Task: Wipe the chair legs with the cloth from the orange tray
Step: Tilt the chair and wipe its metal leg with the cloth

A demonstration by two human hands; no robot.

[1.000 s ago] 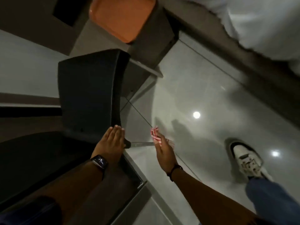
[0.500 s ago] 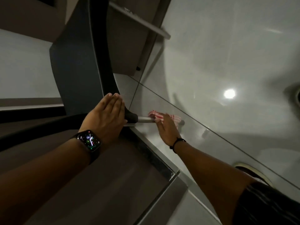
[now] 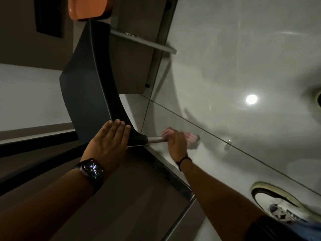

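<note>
A dark chair (image 3: 90, 94) stands beside me, seen from above at a steep tilt. My left hand (image 3: 109, 141) lies flat on its seat edge, fingers together, a watch on the wrist. A metal chair leg (image 3: 155, 139) runs from the seat's corner down to the floor. My right hand (image 3: 177, 145) is closed around that leg with a red-and-white striped cloth (image 3: 188, 136) wrapped on it. A second metal leg (image 3: 144, 42) shows farther back. The orange tray (image 3: 86, 7) sits at the top edge.
A glossy grey tiled floor (image 3: 243, 66) fills the right side, with a lamp reflection. My white shoe (image 3: 281, 204) stands at the lower right. A brown cabinet or table surface (image 3: 112, 197) with a metal edge lies under my arms.
My right hand has slid the cloth a little down the leg towards the floor. The view tilted, bringing the orange tray and my shoe into sight. The left hand stays on the seat.
</note>
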